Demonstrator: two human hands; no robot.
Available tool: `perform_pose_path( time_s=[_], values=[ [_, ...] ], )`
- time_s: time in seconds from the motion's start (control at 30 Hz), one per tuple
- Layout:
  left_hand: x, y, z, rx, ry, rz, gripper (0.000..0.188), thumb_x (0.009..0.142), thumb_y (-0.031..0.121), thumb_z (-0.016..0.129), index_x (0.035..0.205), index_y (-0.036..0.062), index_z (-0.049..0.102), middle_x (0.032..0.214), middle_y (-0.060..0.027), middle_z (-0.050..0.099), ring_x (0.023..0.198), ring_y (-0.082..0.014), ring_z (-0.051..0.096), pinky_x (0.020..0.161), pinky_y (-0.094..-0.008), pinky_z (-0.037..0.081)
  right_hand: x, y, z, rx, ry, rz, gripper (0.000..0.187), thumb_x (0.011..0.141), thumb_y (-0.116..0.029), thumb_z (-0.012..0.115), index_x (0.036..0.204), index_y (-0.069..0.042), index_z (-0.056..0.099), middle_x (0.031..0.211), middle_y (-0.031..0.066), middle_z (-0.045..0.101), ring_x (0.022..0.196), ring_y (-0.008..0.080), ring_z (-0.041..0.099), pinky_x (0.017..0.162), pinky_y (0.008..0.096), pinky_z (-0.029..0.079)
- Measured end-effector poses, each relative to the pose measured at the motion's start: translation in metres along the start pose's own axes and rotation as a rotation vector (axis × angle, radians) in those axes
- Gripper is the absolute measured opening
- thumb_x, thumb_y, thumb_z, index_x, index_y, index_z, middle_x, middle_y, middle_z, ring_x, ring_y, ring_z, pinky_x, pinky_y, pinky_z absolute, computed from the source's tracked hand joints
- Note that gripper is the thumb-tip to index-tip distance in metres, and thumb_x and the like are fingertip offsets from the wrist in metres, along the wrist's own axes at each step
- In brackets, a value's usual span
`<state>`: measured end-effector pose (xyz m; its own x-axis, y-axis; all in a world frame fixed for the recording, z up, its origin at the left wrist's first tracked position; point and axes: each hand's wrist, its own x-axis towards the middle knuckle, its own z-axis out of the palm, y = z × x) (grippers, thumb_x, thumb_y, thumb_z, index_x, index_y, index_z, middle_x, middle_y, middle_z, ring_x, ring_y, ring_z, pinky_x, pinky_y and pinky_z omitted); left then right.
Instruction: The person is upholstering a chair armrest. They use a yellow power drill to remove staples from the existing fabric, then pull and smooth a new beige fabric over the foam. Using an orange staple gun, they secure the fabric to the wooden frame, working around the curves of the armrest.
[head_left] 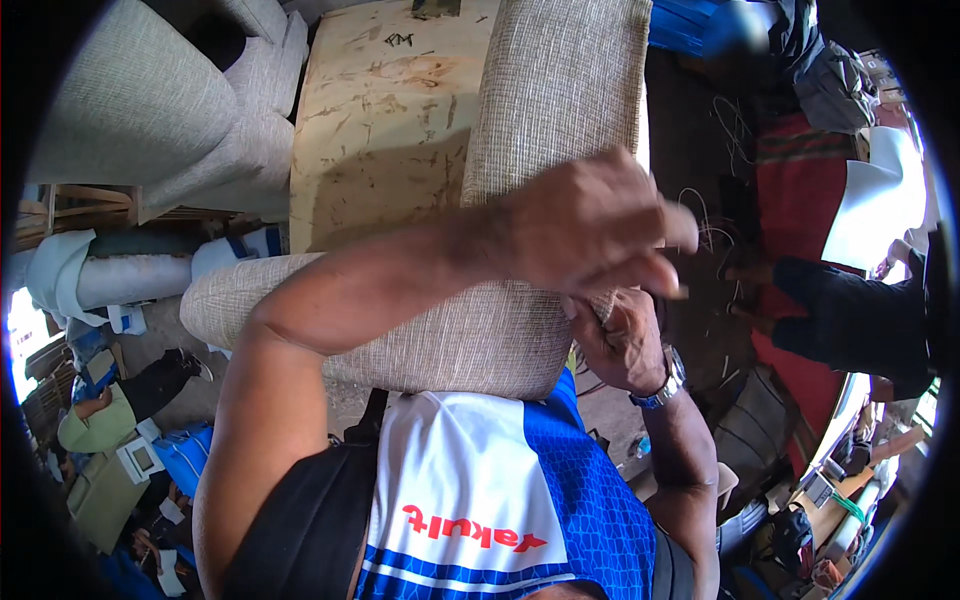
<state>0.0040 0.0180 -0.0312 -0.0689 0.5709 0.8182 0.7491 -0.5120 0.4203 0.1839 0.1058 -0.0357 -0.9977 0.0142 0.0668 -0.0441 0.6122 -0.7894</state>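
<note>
A padded sofa part in beige woven fabric (450, 345) lies crosswise against my front. A second padded part in the same fabric (560, 90) runs away from me, and the two meet near my hands. My right hand (628, 345), with a metal watch at the wrist, is closed on the fabric at the right-hand corner. Above it, my left hand (595, 225) reaches across from the left, blurred by motion. Its fingers are curled, with thumb and forefinger toward the right; whatever they pinch is too small or smeared to make out.
A stained plywood panel (385, 150) lies beyond the crosswise part. Grey upholstered seating (140, 100) stands at the far left. On the right are thin loose cords (735, 130), a red cloth (790, 200) and a person in dark clothes (850, 315). Another person (100, 420) is at lower left.
</note>
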Motion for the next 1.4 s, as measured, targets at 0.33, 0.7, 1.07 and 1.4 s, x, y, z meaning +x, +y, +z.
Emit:
perform_pose_path(
  time_s=[0.33, 0.7, 1.07, 1.4],
  values=[
    [0.005, -0.089, -0.165, 0.618, 0.846, -0.466, 0.043, 0.105, 0.043, 0.050, 0.099, 0.0007, 0.056, 0.079, -0.0153, 0.062, 0.073, -0.0298, 0.061, 0.067, -0.0425, 0.047, 0.009, 0.066, -0.039, -0.455, -0.185, -0.402, 0.014, 0.083, -0.016, 0.075, 0.091, -0.006, 0.070, 0.080, 0.0079, 0.069, 0.073, 0.0294, 0.067, 0.064, 0.0425, 0.053],
    [-0.061, -0.106, -0.239, 0.214, 1.403, -0.987, 0.051, 0.104, 0.039, 0.038, 0.111, -0.0072, 0.059, 0.114, -0.0325, 0.064, 0.106, -0.0466, 0.063, 0.093, -0.0527, 0.050, 0.047, 0.067, -0.060, -0.683, -0.526, -0.312, 0.022, 0.080, -0.021, 0.077, 0.097, -0.008, 0.071, 0.089, 0.0087, 0.071, 0.084, 0.0291, 0.068, 0.069, 0.0406, 0.055],
    [0.032, -0.017, -0.182, 0.309, 0.486, -0.605, 0.030, 0.100, 0.031, 0.059, 0.105, 0.0019, 0.066, 0.089, -0.0087, 0.069, 0.080, -0.0177, 0.062, 0.074, -0.0353, 0.050, 0.033, 0.090, -0.042, -0.582, -0.159, -0.494, 0.026, 0.078, -0.028, 0.078, 0.093, -0.010, 0.069, 0.085, 0.0055, 0.067, 0.084, 0.0259, 0.066, 0.068, 0.0388, 0.056],
    [0.084, 0.021, -0.048, 0.243, -0.816, -0.359, 0.025, 0.088, 0.019, 0.072, 0.111, 0.0076, 0.071, 0.117, -0.0090, 0.068, 0.120, -0.0267, 0.059, 0.103, -0.0402, 0.045, 0.009, 0.087, -0.017, -0.455, 0.045, -0.352, 0.028, 0.090, -0.035, 0.068, 0.085, -0.009, 0.059, 0.081, 0.0025, 0.063, 0.081, 0.0237, 0.063, 0.067, 0.0374, 0.054]
  ],
)
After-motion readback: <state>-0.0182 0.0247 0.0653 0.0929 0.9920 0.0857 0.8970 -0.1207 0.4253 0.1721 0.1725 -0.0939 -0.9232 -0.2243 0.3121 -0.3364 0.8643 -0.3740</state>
